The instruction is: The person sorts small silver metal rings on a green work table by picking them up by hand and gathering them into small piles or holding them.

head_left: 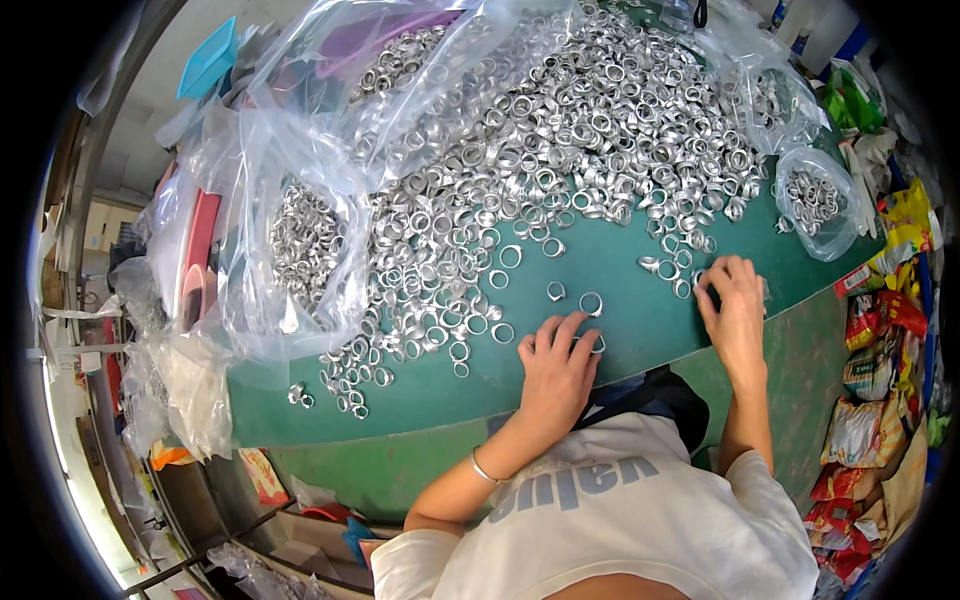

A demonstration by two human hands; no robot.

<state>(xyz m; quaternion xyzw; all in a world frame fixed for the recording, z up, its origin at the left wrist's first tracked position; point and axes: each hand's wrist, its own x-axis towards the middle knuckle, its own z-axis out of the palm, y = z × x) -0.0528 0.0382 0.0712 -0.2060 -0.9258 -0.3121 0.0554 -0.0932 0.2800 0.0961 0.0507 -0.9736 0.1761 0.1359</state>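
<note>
A big heap of silver metal rings (560, 130) covers the far half of a green table (620, 320). My left hand (555, 365) lies palm down on the green top, fingers spread, with one ring (598, 345) under its fingertips and single rings (590, 303) just beyond them. My right hand (733, 305) is curled at the heap's near right edge, its fingertips pinching at small rings (690, 280); whether it holds one is hidden.
Clear plastic bags of rings lie at the left (300, 250), at the back (420, 70) and at the right (815, 200). Colourful snack packets (875, 350) are piled along the right side. Boxes and bags crowd the floor at lower left (250, 480).
</note>
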